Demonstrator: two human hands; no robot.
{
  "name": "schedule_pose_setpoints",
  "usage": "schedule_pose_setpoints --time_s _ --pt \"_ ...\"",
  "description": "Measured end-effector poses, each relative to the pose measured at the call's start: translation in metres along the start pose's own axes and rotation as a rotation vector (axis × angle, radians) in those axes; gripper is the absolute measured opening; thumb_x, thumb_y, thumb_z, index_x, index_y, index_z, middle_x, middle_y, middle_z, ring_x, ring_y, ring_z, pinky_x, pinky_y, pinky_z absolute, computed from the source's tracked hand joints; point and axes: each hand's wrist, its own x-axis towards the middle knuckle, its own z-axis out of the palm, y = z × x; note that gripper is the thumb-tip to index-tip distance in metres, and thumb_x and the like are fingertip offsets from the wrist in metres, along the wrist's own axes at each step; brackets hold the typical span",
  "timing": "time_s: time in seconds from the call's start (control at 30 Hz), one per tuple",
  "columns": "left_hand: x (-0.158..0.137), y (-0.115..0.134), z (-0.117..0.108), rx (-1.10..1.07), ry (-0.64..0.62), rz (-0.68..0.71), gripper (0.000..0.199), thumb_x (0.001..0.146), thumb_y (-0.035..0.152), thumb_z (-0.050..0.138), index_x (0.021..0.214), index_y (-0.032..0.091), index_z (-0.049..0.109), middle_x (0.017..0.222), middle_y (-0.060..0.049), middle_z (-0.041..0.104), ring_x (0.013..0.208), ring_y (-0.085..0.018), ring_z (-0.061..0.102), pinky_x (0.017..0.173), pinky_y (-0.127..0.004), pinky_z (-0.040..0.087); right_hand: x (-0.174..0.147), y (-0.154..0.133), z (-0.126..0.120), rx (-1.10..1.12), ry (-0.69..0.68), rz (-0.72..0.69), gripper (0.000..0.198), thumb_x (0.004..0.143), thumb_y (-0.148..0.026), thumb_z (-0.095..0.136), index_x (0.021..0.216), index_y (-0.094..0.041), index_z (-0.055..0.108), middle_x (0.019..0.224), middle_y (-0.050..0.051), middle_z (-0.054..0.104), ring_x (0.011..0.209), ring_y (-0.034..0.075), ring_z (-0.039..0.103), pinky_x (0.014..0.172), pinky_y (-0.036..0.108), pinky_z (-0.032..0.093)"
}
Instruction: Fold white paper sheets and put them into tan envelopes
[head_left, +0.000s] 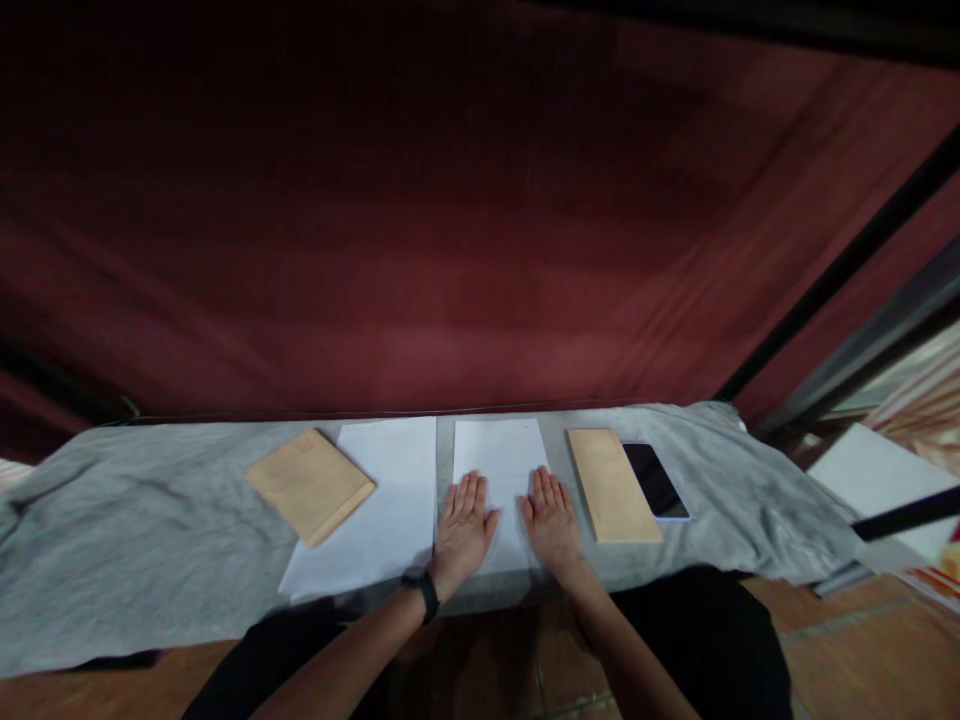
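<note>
Resting left hand [463, 525] and right hand [553, 522] flat on white paper [499, 455] | gripping nothing | best pressed evenly, without skewing edges

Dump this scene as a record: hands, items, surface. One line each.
left hand: palm down, fingers extended, over middle sheet's left edge
right hand: palm down, over its right edge
left envelope: brown, partly on left sheet
right envelope: brown, right of right hand
phone: dark screen up, beside right envelope
surface: grey cloth
</note>
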Motion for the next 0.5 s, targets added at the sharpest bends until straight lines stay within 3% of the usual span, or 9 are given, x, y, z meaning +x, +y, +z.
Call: schedule_pose_setpoints --time_s 0.13,0.33,0.5 --pt "-0.014 0.012 -0.003 -0.036 -0.068 -0.037 0.06 0.098 0.034 0.039 0.152 0.008 0.041 0.161 -0.018 0.031 0.15 -0.032 0.029 0.121 -0.052 0.027 -0.013 -0.003 -0.003 -0.008 0.047 0.043 0.055 0.105 -0.033 0.033 0.151 -0.005 0.042 0.156 0.02 0.041 0.144 0.031 0.041 0.119 0.048 0.03" --pt "-0.028 0.02 -0.008 -0.136 -0.139 0.184 0.059 0.097 0.037 0.045 0.155 0.025 0.037 0.164 -0.009 0.028 0.152 -0.031 0.024 0.122 -0.062 0.015 -0.035 -0.005 -0.009 0.04 -0.053 -0.134 0.051 0.105 -0.035 0.035 0.152 -0.016 0.043 0.158 0.011 0.04 0.146 0.026 0.039 0.12 0.046 0.03" --pt "-0.026 0.012 -0.015 -0.204 -0.248 0.112 0.062 0.094 0.035 0.046 0.153 0.017 0.039 0.165 -0.014 0.024 0.153 -0.03 0.022 0.123 -0.059 0.017 -0.046 0.012 -0.012 0.041 0.017 -0.047 0.053 0.104 -0.038 0.038 0.15 -0.012 0.044 0.153 0.015 0.048 0.142 0.029 0.044 0.118 0.047 0.033"
